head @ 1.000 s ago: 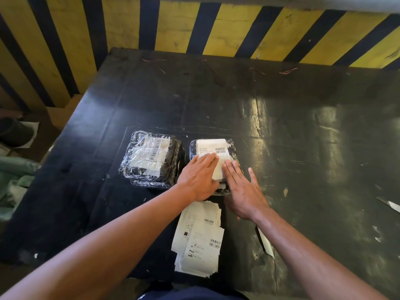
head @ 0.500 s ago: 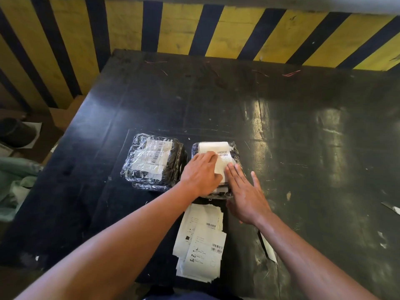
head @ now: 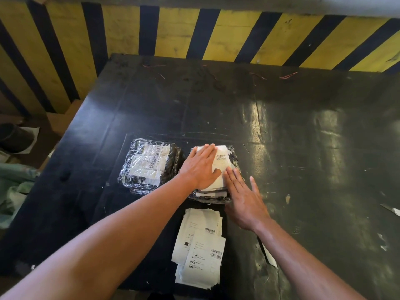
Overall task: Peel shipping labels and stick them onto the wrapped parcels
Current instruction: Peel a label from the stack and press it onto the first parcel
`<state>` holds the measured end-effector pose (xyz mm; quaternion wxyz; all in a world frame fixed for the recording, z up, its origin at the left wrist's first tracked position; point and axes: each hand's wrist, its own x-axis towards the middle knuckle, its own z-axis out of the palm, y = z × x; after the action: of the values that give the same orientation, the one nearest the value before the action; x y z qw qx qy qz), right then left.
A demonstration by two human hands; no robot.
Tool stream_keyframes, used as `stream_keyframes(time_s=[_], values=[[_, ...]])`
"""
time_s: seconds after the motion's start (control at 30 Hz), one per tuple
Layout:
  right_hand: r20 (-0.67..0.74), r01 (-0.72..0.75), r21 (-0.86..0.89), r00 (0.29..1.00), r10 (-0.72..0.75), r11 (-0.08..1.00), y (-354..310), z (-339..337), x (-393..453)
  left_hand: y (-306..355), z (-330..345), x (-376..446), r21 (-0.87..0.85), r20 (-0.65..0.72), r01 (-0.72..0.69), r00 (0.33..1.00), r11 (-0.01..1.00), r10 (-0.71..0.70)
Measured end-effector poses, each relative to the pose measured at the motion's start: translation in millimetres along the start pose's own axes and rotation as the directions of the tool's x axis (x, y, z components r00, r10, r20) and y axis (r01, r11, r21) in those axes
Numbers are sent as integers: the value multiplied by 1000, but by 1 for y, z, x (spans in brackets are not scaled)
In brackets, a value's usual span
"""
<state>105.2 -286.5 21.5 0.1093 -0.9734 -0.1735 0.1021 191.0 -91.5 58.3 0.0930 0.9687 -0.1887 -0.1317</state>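
Observation:
Two parcels wrapped in clear film lie side by side on the black table (head: 281, 131). The left parcel (head: 149, 165) carries white labels under its film. On the right parcel (head: 232, 156) lies a white shipping label (head: 223, 159) with barcodes. My left hand (head: 200, 165) lies flat on that label with straight fingers, covering its left half. My right hand (head: 244, 195) rests flat at the parcel's near right corner, fingertips on the label's lower edge. A stack of loose shipping labels (head: 200, 247) lies near the table's front edge, between my forearms.
A yellow and black striped wall (head: 194, 33) stands behind the table. A strip of white backing paper (head: 269, 255) lies under my right forearm. Paper scraps (head: 389, 210) lie at the right edge. A cardboard box (head: 62, 118) and green cloth (head: 13, 187) sit left of the table.
My left hand has slid forward over the label toward the parcel's far edge. My right hand has stayed at the near right corner.

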Motion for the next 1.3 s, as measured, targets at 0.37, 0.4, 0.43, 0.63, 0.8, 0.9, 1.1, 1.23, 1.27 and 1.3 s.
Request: stream_keyframes(time_s=[0.37, 0.4, 0.43, 0.63, 0.8, 0.9, 1.1, 1.23, 1.27, 1.3], values=[[-152, -69, 394, 979, 139, 917, -5, -20, 5, -3, 15, -51, -556, -37, 413, 855, 721, -518], [-176, -147, 464, 951, 253, 873, -2, -18, 8, 1, 18, -59, -623, 9, 443, 828, 644, -561], [-153, -235, 523, 920, 361, 819, -1, -20, 11, 5, 20, -65, -697, 67, 458, 807, 552, -586], [137, -473, 697, 825, 548, 538, 1, -28, 32, 14, 24, -77, -868, 173, 410, 778, 279, -604], [209, -473, 842, 728, 652, 258, -8, -29, 38, 2, 15, -71, -928, 207, 354, 747, 114, -632], [252, -448, 882, 708, 659, 144, -6, -29, 39, 1, 2, -67, -940, 201, 328, 759, 98, -620], [193, -348, 936, 647, 737, 60, 23, -39, 12, 41, -14, -52, -908, 126, 320, 823, 269, -554], [180, -336, 942, 558, 810, 22, 68, -38, -17, 91, -2, -27, -856, 131, 330, 882, 397, -452], [187, -341, 940, 535, 824, 8, 80, -37, -25, 104, 6, -20, -838, 142, 336, 895, 430, -422], [191, -342, 940, 511, 838, -6, 93, -36, -34, 116, 14, -13, -819, 161, 346, 904, 457, -396]])
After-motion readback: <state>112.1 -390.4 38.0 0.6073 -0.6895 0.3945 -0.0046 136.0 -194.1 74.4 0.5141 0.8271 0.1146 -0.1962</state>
